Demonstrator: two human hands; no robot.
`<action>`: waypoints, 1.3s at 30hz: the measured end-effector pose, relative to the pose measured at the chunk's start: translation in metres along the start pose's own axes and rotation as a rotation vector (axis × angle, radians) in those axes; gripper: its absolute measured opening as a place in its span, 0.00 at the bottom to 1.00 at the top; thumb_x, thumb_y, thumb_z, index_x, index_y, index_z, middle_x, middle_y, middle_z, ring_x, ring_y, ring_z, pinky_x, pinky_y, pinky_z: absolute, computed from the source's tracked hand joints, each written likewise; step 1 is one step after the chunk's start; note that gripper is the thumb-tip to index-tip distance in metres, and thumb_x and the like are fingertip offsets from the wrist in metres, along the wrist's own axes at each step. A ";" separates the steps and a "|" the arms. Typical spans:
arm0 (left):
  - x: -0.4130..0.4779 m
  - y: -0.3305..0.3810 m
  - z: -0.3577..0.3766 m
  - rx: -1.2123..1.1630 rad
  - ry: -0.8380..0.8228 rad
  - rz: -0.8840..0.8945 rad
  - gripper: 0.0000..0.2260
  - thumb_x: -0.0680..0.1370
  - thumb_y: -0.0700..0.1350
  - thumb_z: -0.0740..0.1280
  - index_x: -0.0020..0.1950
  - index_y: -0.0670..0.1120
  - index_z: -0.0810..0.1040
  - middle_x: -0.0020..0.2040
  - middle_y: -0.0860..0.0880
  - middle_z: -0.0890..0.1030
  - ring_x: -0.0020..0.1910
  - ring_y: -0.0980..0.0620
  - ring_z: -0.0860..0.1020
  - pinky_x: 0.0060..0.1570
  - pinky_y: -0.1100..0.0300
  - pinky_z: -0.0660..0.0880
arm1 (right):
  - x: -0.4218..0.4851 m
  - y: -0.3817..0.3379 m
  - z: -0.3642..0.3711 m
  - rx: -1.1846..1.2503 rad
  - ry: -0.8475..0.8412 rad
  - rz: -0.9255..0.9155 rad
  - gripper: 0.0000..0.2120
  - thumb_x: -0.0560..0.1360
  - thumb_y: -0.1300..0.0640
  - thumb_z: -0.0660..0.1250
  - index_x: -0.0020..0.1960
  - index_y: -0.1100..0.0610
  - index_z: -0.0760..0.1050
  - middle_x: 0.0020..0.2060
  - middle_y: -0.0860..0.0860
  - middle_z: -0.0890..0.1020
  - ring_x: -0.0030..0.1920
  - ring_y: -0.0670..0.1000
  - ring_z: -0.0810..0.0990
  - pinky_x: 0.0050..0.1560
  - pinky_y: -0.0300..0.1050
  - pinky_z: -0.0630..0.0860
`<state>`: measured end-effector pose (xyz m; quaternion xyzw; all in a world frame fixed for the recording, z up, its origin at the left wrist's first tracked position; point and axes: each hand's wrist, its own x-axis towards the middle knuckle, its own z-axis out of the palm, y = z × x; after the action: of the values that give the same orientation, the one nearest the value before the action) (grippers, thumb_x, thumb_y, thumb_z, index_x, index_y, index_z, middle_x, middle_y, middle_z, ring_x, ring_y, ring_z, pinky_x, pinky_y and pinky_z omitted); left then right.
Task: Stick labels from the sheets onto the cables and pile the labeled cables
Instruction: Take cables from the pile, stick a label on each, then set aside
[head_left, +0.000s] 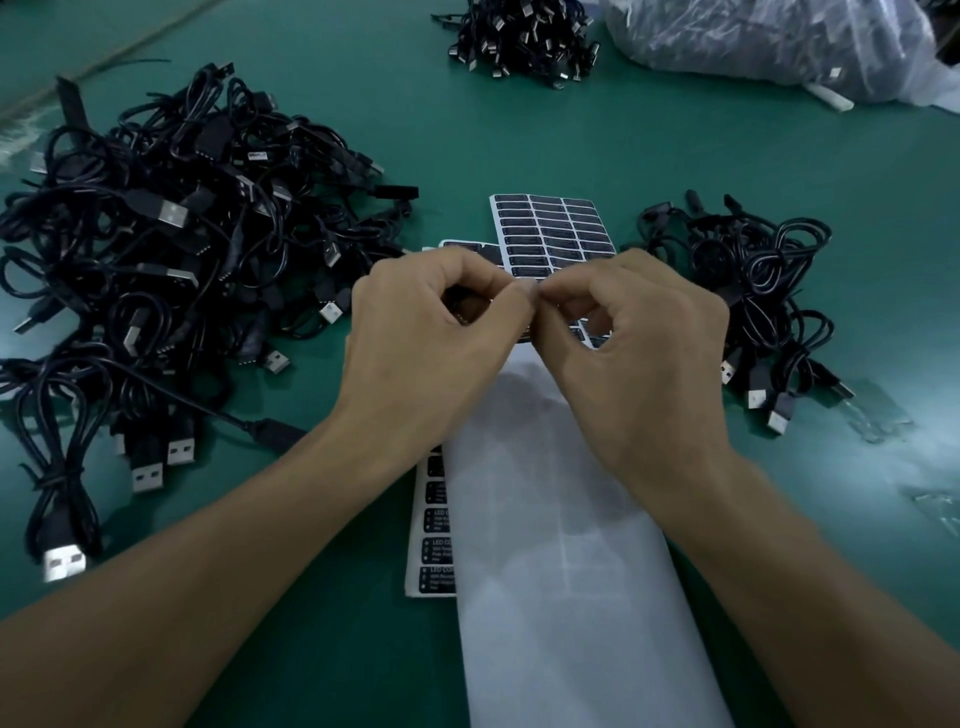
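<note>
My left hand (436, 338) and my right hand (639, 353) meet fingertip to fingertip above the label sheets, both with curled fingers pinching something small between them. A dark piece shows under my left fingers; what it is stays hidden. A sheet of black labels (550, 228) lies just beyond my hands. Another label sheet (434, 525) sticks out below my left wrist from under a blank white backing sheet (561, 571). A big heap of black USB cables (156, 249) lies on the left, a smaller pile of cables (763, 291) on the right.
The green table top (519, 119) carries another cable heap (524, 36) at the far middle and a clear plastic bag (769, 41) at the far right. Scraps of clear film (883, 415) lie to the right of the smaller pile.
</note>
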<state>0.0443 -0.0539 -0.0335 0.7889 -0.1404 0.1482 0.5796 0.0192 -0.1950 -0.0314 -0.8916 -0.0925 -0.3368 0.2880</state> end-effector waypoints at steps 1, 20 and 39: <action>0.000 0.000 0.000 -0.008 0.002 -0.003 0.06 0.76 0.48 0.71 0.41 0.48 0.85 0.33 0.53 0.83 0.32 0.52 0.81 0.35 0.51 0.80 | 0.000 0.000 -0.001 0.019 0.001 0.019 0.02 0.74 0.59 0.73 0.45 0.56 0.85 0.37 0.48 0.82 0.36 0.38 0.74 0.42 0.27 0.69; -0.004 -0.008 -0.002 -0.144 -0.282 0.032 0.06 0.80 0.45 0.59 0.49 0.57 0.64 0.42 0.51 0.86 0.39 0.53 0.84 0.37 0.65 0.74 | 0.012 0.001 -0.008 0.977 -0.020 0.580 0.18 0.74 0.67 0.73 0.57 0.51 0.72 0.33 0.48 0.84 0.37 0.44 0.82 0.43 0.35 0.77; 0.007 -0.014 -0.004 0.044 -0.083 -0.010 0.11 0.78 0.49 0.65 0.39 0.49 0.83 0.32 0.57 0.83 0.32 0.59 0.81 0.42 0.53 0.81 | 0.013 0.004 -0.007 1.028 -0.025 0.682 0.11 0.78 0.61 0.69 0.38 0.51 0.81 0.36 0.50 0.82 0.37 0.48 0.78 0.36 0.38 0.73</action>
<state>0.0555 -0.0466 -0.0420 0.8075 -0.1571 0.1156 0.5567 0.0261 -0.2029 -0.0206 -0.6218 0.0440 -0.1275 0.7715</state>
